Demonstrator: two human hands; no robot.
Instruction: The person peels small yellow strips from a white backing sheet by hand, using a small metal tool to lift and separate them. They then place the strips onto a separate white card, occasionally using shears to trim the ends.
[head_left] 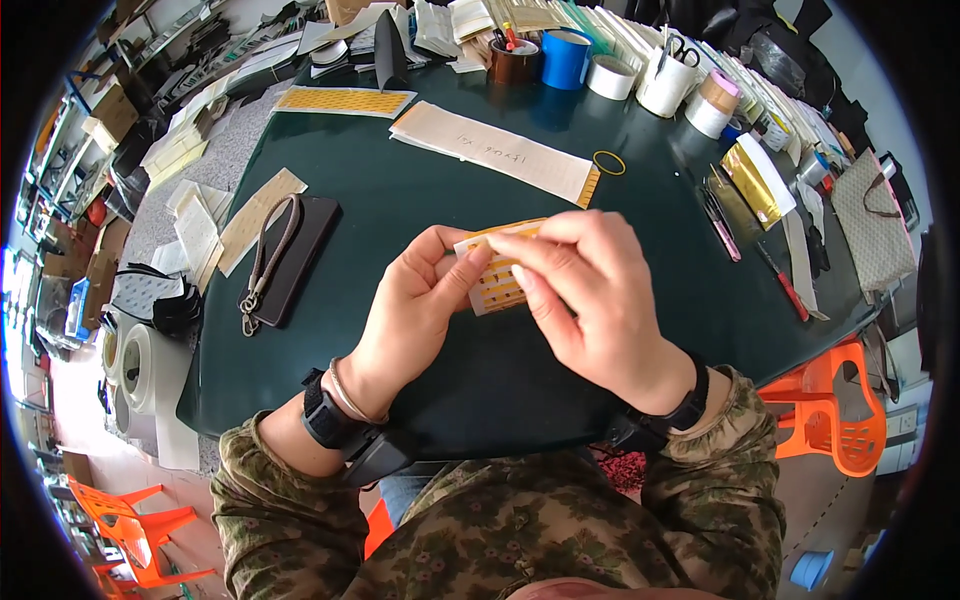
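A small yellow-and-white striped sheet, like a sheet of stickers (497, 292), is held up over the near middle of the table. My left hand (415, 305) grips its left edge, with the thumb pressed on the front and the fingers behind. My right hand (600, 305) is curled over the sheet's right side. Its index fingertip rests near the top edge by my left thumb, and its thumb lies against the front. The right hand's other fingers hide part of the sheet. Beyond my hands lies a long white paper strip (490, 150) with handwriting and a yellow edge.
A yellow rubber band (609, 163) lies by the strip, and a yellow patterned sheet (343, 101) is farther left. A dark phone (300, 262) with a strap is at left. Tape rolls (611, 77) and a white cup (665, 85) with scissors line the back. Pens and a red cutter (785, 285) lie right.
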